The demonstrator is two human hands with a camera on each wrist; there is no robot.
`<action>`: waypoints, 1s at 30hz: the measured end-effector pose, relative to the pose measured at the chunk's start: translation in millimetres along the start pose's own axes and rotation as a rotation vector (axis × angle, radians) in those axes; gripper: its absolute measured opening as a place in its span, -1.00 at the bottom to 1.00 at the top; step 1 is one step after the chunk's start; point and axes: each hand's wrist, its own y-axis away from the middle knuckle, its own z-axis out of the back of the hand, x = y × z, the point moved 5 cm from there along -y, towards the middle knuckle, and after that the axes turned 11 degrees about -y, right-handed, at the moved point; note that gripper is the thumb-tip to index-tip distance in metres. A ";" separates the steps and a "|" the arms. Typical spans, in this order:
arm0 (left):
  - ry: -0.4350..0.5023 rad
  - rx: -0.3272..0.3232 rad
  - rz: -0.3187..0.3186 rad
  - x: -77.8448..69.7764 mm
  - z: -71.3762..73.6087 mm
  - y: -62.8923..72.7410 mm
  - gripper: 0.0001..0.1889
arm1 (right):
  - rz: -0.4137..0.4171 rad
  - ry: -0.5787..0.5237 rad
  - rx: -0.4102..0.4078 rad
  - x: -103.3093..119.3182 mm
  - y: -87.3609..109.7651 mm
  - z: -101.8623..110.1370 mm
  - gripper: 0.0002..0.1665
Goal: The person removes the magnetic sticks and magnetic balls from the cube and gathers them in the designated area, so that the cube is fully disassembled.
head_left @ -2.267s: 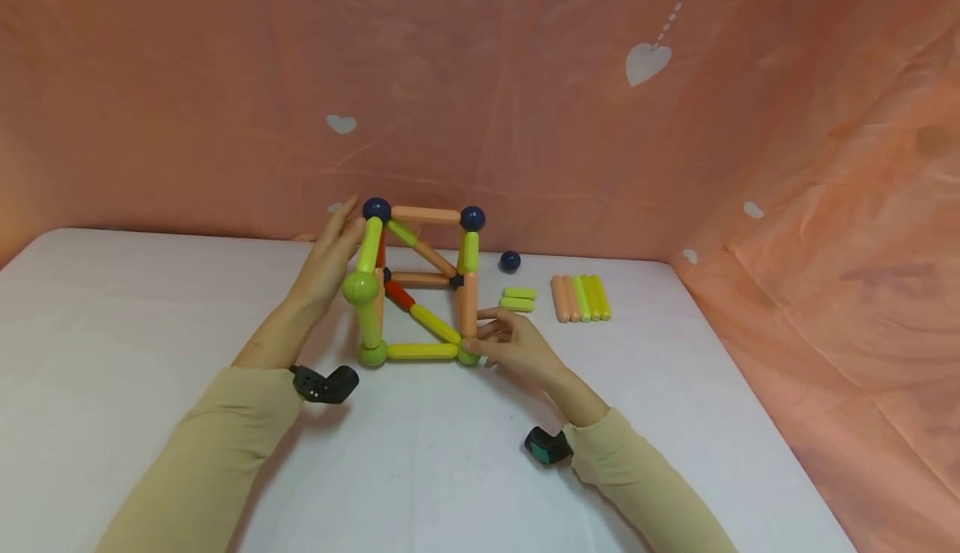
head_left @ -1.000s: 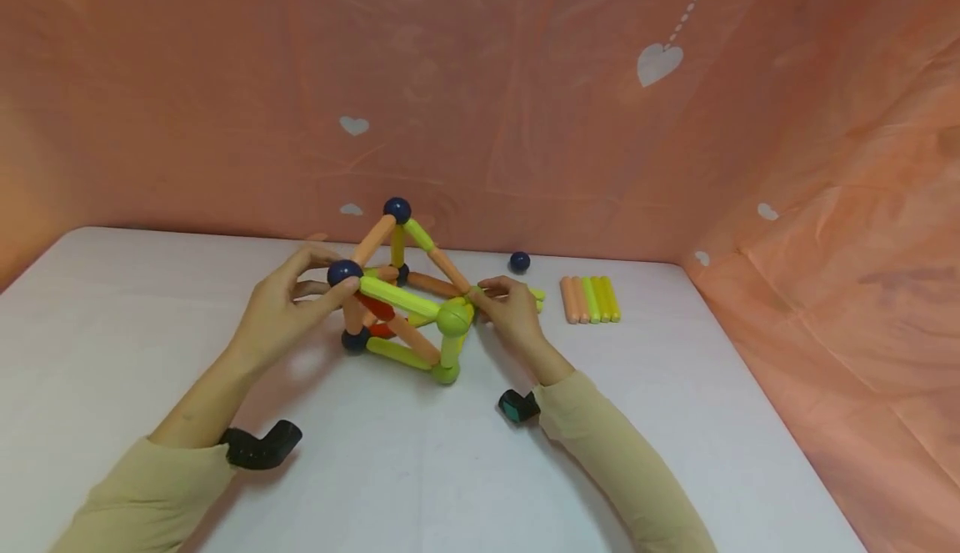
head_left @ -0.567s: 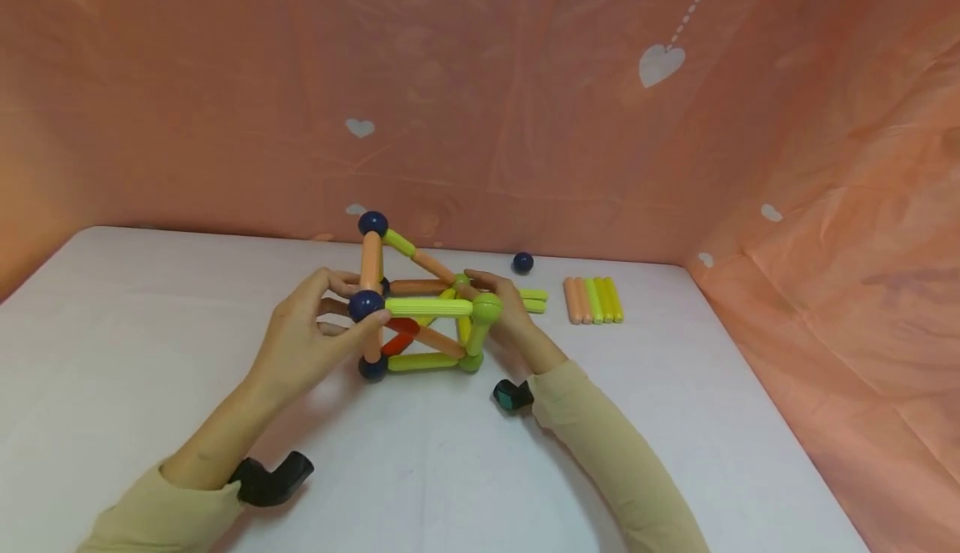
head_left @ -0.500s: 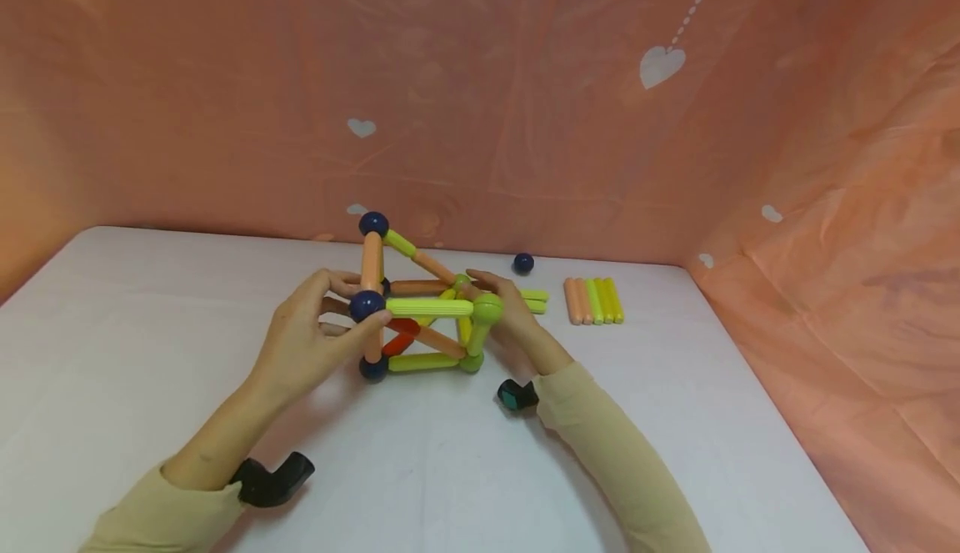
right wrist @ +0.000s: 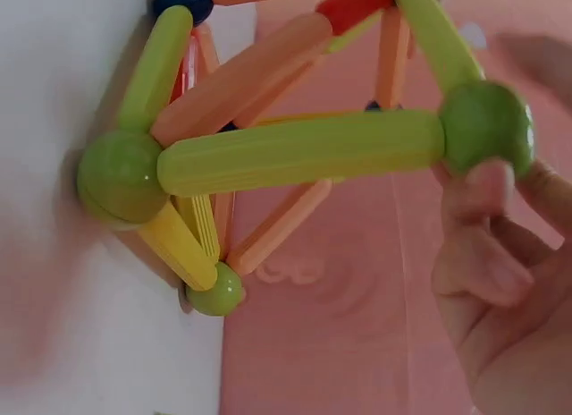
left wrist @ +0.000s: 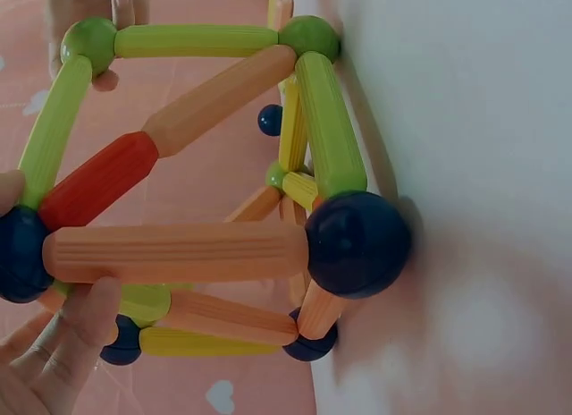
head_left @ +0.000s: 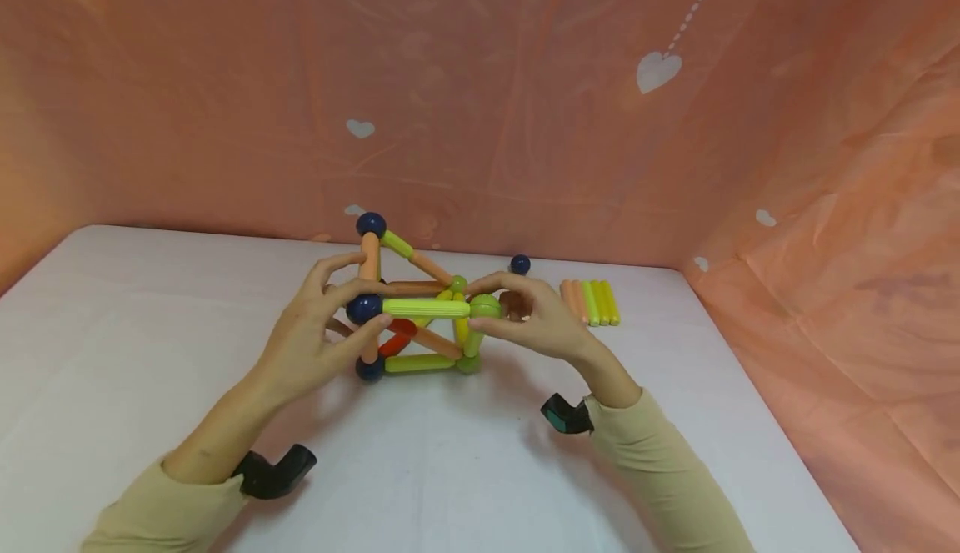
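A frame of magnetic rods and balls stands on the table, its front a square with a light-green rod [head_left: 425, 309] along the top. At the upper left front corner my left hand [head_left: 296, 340] pinches a navy ball [head_left: 363, 309] between thumb and fingers. My right hand [head_left: 551, 324] holds the green ball [head_left: 485, 306] at the other end of that rod; in the right wrist view its fingertips touch the ball [right wrist: 487, 129] from below. A red-and-orange diagonal [left wrist: 134, 156] crosses the front. The lower navy ball [left wrist: 357, 245] and lower green ball [right wrist: 123, 178] rest on the table.
To the right lies a row of several orange, green and yellow rods [head_left: 600, 303], partly behind my right hand. A loose navy ball [head_left: 520, 264] sits near the back edge of the white table [head_left: 420, 470]. Pink cloth [head_left: 480, 103] hangs behind.
Both hands have turned the frame so a different side faces me. My right hand has moved from the rear green ball to the near upper one, and now covers the two short green rods.
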 end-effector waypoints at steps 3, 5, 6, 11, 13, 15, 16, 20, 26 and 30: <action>0.001 -0.005 -0.008 -0.3 -2.0 0.2 -0.77 | -0.006 0.090 0.029 4.6 -2.6 -5.6 -0.70; -0.004 -0.009 -0.013 -0.9 -3.2 0.5 -0.79 | -0.022 0.102 0.019 4.8 -3.7 -8.1 -0.73; -0.005 -0.010 -0.014 -1.1 -3.7 0.6 -0.79 | -0.033 0.096 0.010 4.1 -4.0 -8.9 -0.73; -0.020 -0.024 -0.022 -2.3 -4.0 0.3 -0.82 | -0.062 0.051 -0.006 -0.2 -3.3 -11.6 -0.73; -0.025 -0.028 -0.028 -2.5 -3.6 -0.1 -0.83 | -0.072 0.046 0.004 0.0 -3.2 -12.4 -0.73; -0.027 -0.029 -0.031 -2.3 -3.2 -0.3 -0.83 | -0.087 0.043 0.014 1.0 -3.5 -12.9 -0.74; -0.027 -0.029 -0.033 -2.3 -3.1 -0.4 -0.83 | -0.095 0.041 0.019 1.7 -3.6 -13.1 -0.75; -0.030 -0.027 -0.034 -2.3 -2.8 -0.6 -0.83 | -0.128 -0.008 0.045 1.9 -3.0 -13.8 -0.75; -0.037 -0.035 -0.041 -2.7 -2.7 -0.1 -0.83 | -0.140 -0.047 0.064 -0.3 -5.3 -12.7 -0.73; -0.045 -0.035 -0.037 -2.4 -2.9 0.9 -0.83 | -0.133 -0.053 0.014 -3.7 -7.2 -4.3 -0.68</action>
